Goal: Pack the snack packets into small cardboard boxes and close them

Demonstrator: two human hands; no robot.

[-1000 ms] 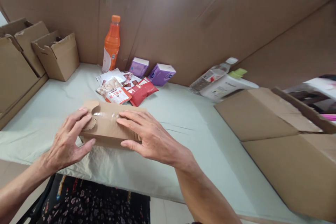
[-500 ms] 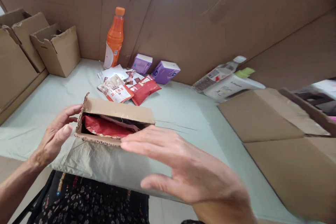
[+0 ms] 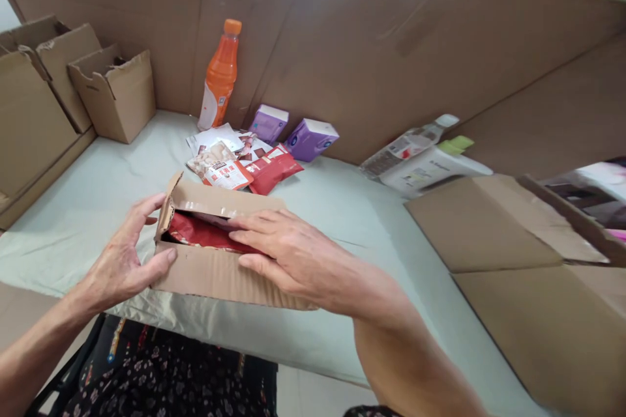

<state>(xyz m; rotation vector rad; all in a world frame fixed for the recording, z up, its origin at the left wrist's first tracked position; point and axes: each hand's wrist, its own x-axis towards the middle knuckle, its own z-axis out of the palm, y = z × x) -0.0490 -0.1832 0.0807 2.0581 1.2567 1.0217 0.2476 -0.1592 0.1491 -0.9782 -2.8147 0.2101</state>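
Observation:
A small cardboard box [image 3: 215,273] with torn edges lies near the front of the table, its open side facing up and its front wall turned towards me. Inside it is a red packet [image 3: 200,232], partly covered by my right hand. My left hand [image 3: 130,254] grips the box's left end, thumb at the front edge and fingers round the far side. My right hand [image 3: 283,251] lies over the box's right part, open, its outstretched fingers resting on the red packet.
Behind the box lie another red packet [image 3: 274,169] and several flat pouches [image 3: 222,166]. Farther back stand an orange bottle [image 3: 221,75] and two purple packs [image 3: 313,140]. Cardboard boxes [image 3: 120,94] line the left; bottles [image 3: 430,169] and a large carton [image 3: 508,228] occupy the right.
My left hand has closed on the box's left end. My right hand has moved forward onto the red packet. The box has tipped, so its front wall now shows.

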